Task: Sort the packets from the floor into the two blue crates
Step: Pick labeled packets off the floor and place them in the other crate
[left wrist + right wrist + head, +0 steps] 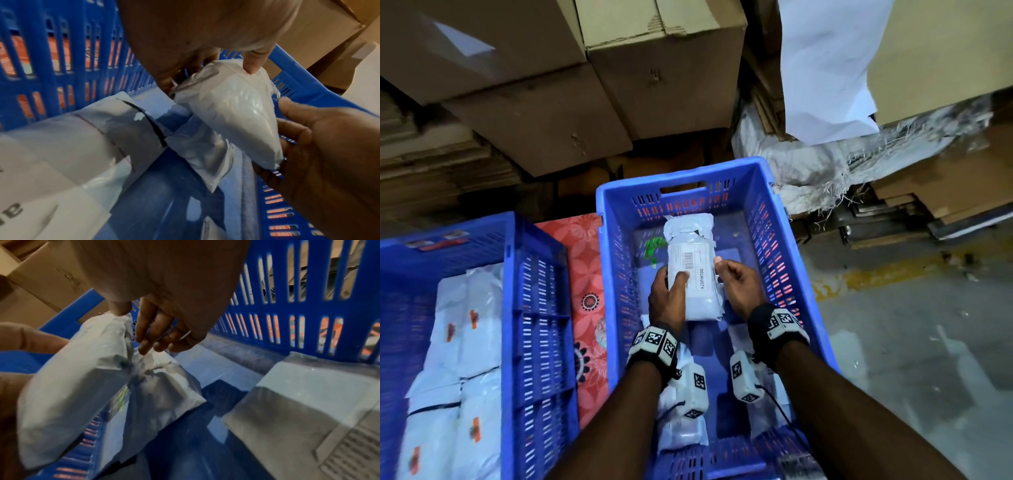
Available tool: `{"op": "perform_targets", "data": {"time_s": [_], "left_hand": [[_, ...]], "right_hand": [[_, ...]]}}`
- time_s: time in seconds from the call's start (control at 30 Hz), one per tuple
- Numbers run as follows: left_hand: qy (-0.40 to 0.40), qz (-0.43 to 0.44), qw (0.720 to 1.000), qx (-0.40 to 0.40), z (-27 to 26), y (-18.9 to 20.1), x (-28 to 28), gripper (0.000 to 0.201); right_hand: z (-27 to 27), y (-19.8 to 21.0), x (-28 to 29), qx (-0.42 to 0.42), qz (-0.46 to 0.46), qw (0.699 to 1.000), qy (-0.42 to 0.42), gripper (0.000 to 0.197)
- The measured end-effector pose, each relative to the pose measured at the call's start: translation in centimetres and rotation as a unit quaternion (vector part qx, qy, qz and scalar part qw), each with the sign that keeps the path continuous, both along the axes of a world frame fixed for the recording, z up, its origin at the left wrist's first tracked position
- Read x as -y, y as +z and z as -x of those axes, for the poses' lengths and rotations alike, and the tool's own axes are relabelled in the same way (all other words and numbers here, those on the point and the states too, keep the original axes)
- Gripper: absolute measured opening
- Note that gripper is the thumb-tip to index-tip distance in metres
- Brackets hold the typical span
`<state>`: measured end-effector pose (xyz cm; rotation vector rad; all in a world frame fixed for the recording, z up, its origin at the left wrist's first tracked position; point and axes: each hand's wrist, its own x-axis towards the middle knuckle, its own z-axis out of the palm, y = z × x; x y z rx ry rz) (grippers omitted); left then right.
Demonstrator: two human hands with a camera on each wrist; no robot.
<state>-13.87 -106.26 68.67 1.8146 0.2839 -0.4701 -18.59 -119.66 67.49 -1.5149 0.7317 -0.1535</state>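
Observation:
A white packet (693, 270) with a barcode label is held lengthwise inside the right blue crate (767, 192), above its floor. My left hand (669, 293) grips its left side, thumb on the label. My right hand (734, 284) pinches its right edge, thumb on top. In the left wrist view the packet (232, 116) hangs between the left hand (185, 40) and the right hand (320, 146). The right wrist view has the packet (69, 394) under the right hand's thumb. More white packets (681, 435) lie at the crate's near end. The left blue crate (517, 274) holds several white packets (465, 342).
Stacked cardboard boxes (654, 68) rise behind the crates. A torn white sack (818, 164) sits at the back right. A red floral mat (582, 274) shows between the crates. Grey concrete floor (911, 325) with a yellow line lies to the right.

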Motion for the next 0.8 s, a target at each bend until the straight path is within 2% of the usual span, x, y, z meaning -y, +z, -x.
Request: {"op": "perform_targets", "data": {"time_s": [0.1,0.17,0.27,0.37,0.43,0.53,0.7,0.73,0.8], "left_hand": [[-0.006,0.026,1.000,-0.005,0.0,0.7,0.9,0.039],[-0.007,0.037,0.999,-0.008,-0.1,0.6,1.2,0.033],[-0.010,0.035,0.999,0.000,-0.1,0.5,1.3,0.014],[0.005,0.016,1.000,0.001,-0.3,-0.2,1.2,0.019],[0.008,0.004,1.000,0.008,-0.5,-0.6,1.0,0.016],[-0.001,-0.051,0.998,0.049,-0.6,-1.0,0.7,0.020],[-0.017,-0.127,0.989,0.078,-0.9,-2.0,0.6,0.007],[-0.026,-0.146,0.986,0.081,-1.0,-2.3,0.5,0.008],[-0.047,-0.171,0.981,0.074,-1.1,-3.0,0.2,0.022]], "right_hand": [[-0.2,1.3,0.0,0.030,-0.099,0.994,-0.034,0.023],[-0.3,1.4,0.1,0.036,-0.119,0.991,-0.052,0.023],[-0.4,1.0,0.8,0.021,-0.091,0.994,-0.056,0.014],[-0.5,0.9,1.5,-0.004,-0.052,0.996,-0.069,0.016],[-0.5,0.8,2.1,-0.030,-0.009,0.997,-0.069,0.021],[-0.8,0.5,2.8,-0.067,0.052,0.994,-0.067,0.024],[-1.5,0.5,3.4,-0.159,0.100,0.980,-0.065,0.033],[-1.5,0.6,3.4,-0.169,0.100,0.979,-0.053,0.034],[-1.6,0.2,3.4,-0.200,0.095,0.975,-0.023,0.039]]}}
